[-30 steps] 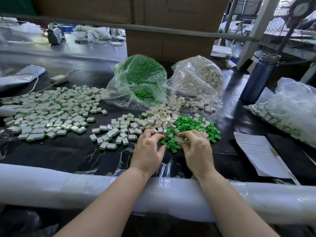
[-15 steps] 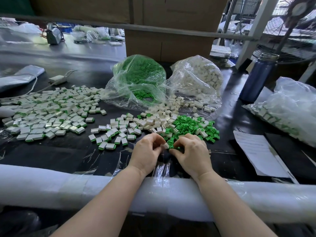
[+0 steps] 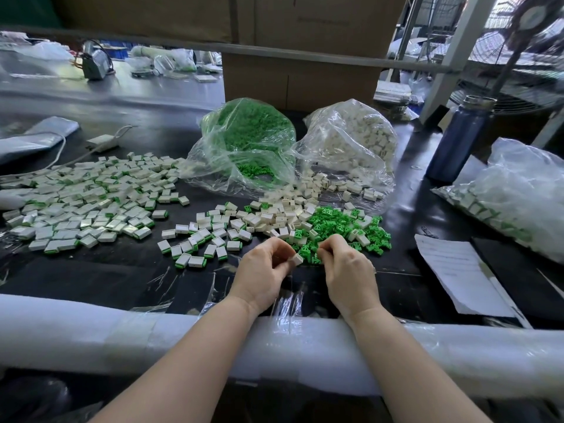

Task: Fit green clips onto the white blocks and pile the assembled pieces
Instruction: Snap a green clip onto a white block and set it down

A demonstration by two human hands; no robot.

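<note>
My left hand [image 3: 265, 270] pinches a small white block [image 3: 297, 259] at its fingertips. A short gap to the right, my right hand [image 3: 345, 270] has its fingers curled at the near edge of the loose green clips [image 3: 345, 225]; whatever it holds is hidden by the fingers. Loose white blocks [image 3: 283, 213] lie just behind the hands. Assembled white-and-green pieces form a small group [image 3: 201, 239] at centre left and a large pile [image 3: 82, 203] at far left.
A bag of green clips [image 3: 247, 145] and a bag of white blocks [image 3: 351, 141] stand behind the loose parts. A blue bottle [image 3: 457, 138], a bag of assembled pieces [image 3: 515, 196] and a paper sheet [image 3: 457, 270] are at right. Foam padding [image 3: 91, 331] covers the near table edge.
The hands drew back from the clip heap toward me and met in front of it. Now they have parted slightly, and the white block shows at the left fingertips.
</note>
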